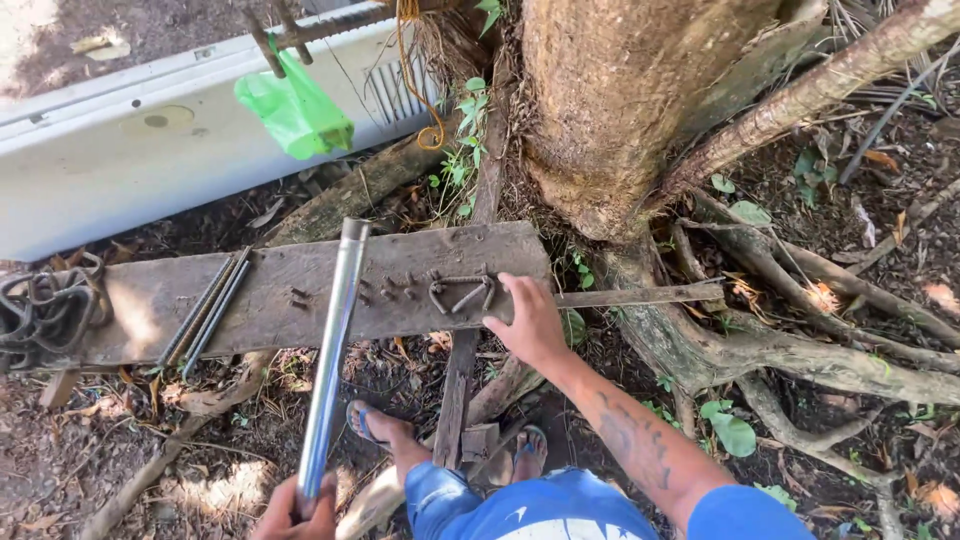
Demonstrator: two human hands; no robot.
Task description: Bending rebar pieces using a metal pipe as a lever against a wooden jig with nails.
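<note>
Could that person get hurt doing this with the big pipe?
Maybe. The right hand rests on the plank beside the bent rod, where the metal pipe in the left hand could perhaps pinch its fingers. The feet wear only open sandals, so a dropped pipe might hit toes.

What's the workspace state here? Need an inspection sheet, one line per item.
surface: weathered wooden plank with pegs, propped over dirt.
job's things: bent steel stirrup on the pegs; metal pipe tilted over the plank.
clutter: straight rods; pile of bent stirrups; green plastic bag.
hands: left hand grips the pipe's lower end; right hand rests on the plank beside the stirrup.
cables: nothing seen.
surroundings: tree trunk, roots, white panel.
</note>
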